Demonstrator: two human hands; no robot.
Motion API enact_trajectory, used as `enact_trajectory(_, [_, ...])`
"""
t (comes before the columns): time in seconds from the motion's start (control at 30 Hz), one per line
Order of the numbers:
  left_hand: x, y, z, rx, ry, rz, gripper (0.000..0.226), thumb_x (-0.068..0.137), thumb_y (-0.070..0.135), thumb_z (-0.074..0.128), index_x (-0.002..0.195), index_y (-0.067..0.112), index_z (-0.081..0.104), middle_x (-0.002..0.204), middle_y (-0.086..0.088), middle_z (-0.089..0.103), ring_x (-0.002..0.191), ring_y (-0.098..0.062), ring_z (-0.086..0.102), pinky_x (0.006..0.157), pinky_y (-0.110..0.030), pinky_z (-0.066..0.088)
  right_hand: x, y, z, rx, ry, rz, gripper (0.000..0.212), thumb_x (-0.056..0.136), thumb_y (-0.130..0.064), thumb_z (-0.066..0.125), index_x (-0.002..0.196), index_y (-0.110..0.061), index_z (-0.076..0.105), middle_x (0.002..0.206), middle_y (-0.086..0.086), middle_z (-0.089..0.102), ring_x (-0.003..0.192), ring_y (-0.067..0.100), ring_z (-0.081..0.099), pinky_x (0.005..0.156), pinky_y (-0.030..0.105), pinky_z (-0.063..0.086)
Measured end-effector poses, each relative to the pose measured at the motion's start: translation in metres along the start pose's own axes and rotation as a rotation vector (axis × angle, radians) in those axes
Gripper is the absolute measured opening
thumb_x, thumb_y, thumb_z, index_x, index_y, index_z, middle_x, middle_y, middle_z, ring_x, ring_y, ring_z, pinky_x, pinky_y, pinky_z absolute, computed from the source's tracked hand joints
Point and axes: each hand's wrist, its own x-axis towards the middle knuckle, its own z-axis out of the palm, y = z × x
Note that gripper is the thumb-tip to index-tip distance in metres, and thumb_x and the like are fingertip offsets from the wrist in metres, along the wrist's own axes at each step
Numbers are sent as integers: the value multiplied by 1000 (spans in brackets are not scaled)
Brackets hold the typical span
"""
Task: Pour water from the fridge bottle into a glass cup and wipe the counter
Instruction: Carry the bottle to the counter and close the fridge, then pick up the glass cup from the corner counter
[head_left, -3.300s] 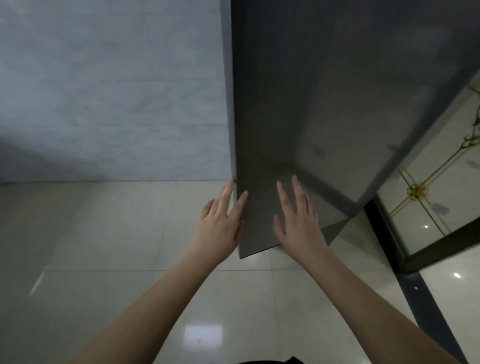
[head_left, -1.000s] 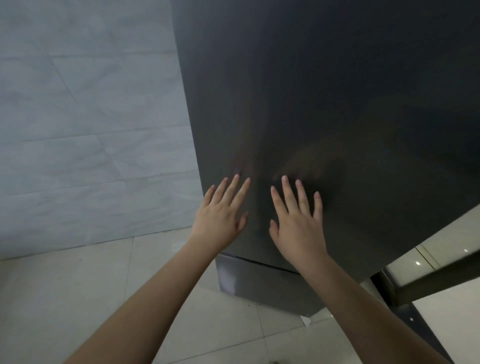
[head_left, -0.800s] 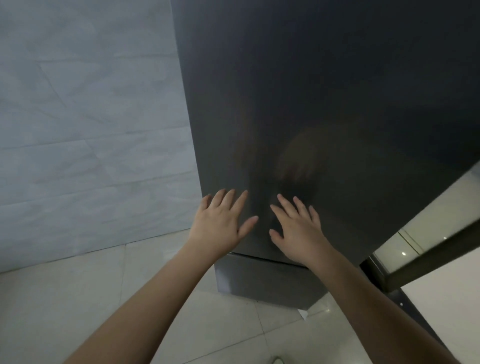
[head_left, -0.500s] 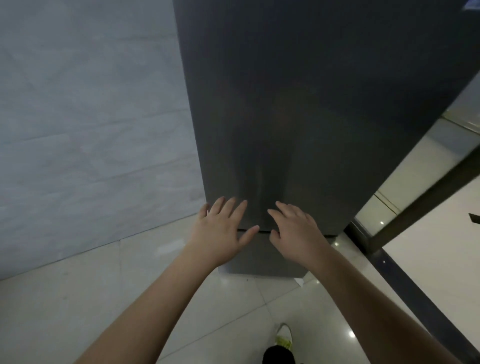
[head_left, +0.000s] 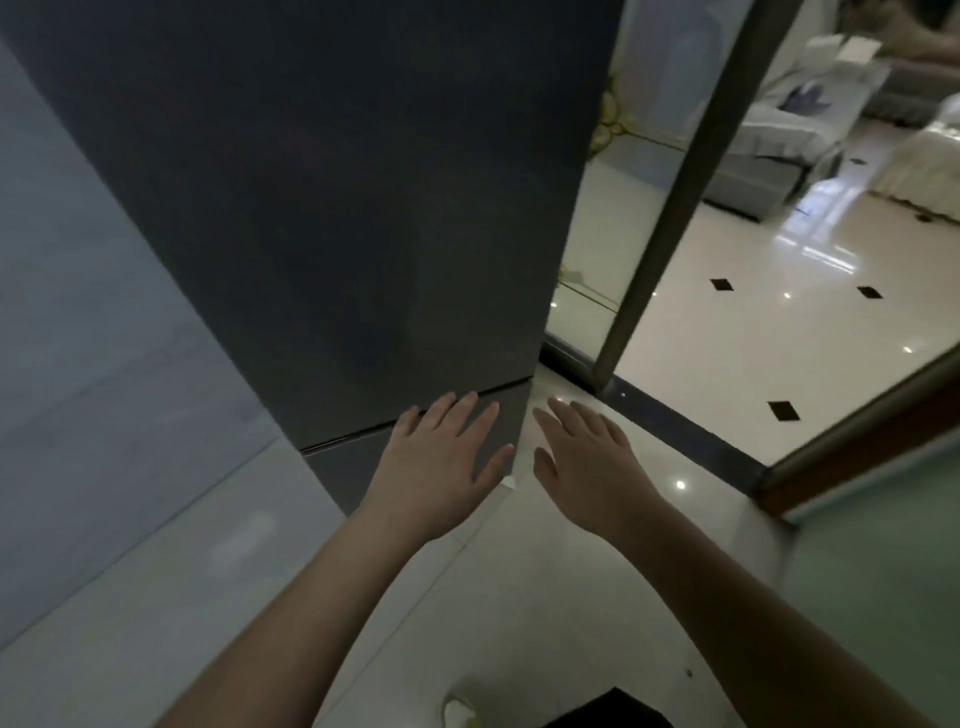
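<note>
Both of our hands are out in front of us, and the biggest thing before them is the dark grey fridge (head_left: 332, 208), which fills the upper left of the view. Its door is closed; only a thin seam crosses its lower front. A second ago our palms were laid flat on that door; now the view has swung right and the hands have slid low towards the fridge's right corner. Our left hand (head_left: 441, 462), fingers spread and straight, overlaps the seam; whether it touches, we cannot tell. Our right hand (head_left: 587, 462), likewise spread and holding nothing, hangs over the pale tiled floor (head_left: 571, 597) past the corner. The bottle, the glass cup and the counter are nowhere in view, so we judge the task barely begun.
</note>
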Motion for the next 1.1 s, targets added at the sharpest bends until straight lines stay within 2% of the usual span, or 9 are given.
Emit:
enact_trajectory(0.1, [10,35,5,0,-42,109,85,82,67,-12,156,31,11,164,5,10,151,-15,4,122,-44,8,-33,29,4,25,-8,116,56,103,-44,28,154,-24,16,163,3,13,150,23,7,119,40,7])
enact_trajectory(0.23, [19,87,12,21,-73,237,69,96,63,4,156,30,9,165,4,7,151,-16,1,122,-46,7,-79,65,9,67,9,284,57,103,-48,24,154,-27,14,163,1,8,150,23,3,120,41,5])
enact_trajectory(0.33, [21,131,22,73,-83,330,77,89,66,-7,156,30,7,165,3,7,152,-17,2,122,-47,10,-117,89,17,73,45,383,57,102,-49,21,154,-27,14,164,3,2,150,25,-3,120,42,3])
enact_trajectory(0.4, [19,162,29,102,-109,383,73,92,64,-2,156,30,7,165,3,7,152,-18,3,122,-47,11,-144,103,21,77,56,442,57,102,-48,21,154,-27,14,164,4,0,150,25,-4,120,43,4])
enact_trajectory(0.53, [8,215,41,120,-120,463,65,98,60,9,157,31,8,165,3,8,152,-18,4,122,-46,12,-202,128,28,112,89,585,57,101,-47,19,154,-25,18,163,5,6,150,26,1,121,45,9])
enact_trajectory(0.7, [-14,269,46,142,-130,590,79,89,68,-7,156,31,10,165,3,10,152,-19,6,122,-46,13,-262,144,35,147,107,715,57,101,-45,21,153,-24,21,163,5,12,150,25,7,120,43,13])
enact_trajectory(0.8, [-24,297,52,160,-117,664,71,94,65,1,156,31,10,165,4,11,152,-19,6,122,-46,13,-289,153,38,145,130,786,55,102,-43,28,153,-24,21,162,4,13,149,24,9,120,42,12])
enact_trajectory(0.9, [-28,318,57,201,-84,738,83,85,65,-13,156,31,11,164,3,14,151,-20,9,122,-44,13,-308,160,40,134,144,851,56,101,-43,29,153,-24,20,162,4,15,149,25,11,120,42,12])
enact_trajectory(1.1, [-8,333,75,294,-76,812,81,86,61,-13,157,29,9,165,-1,12,152,-23,7,121,-46,5,-306,170,44,114,184,948,60,95,-44,23,149,-20,33,156,8,33,145,28,26,115,45,22])
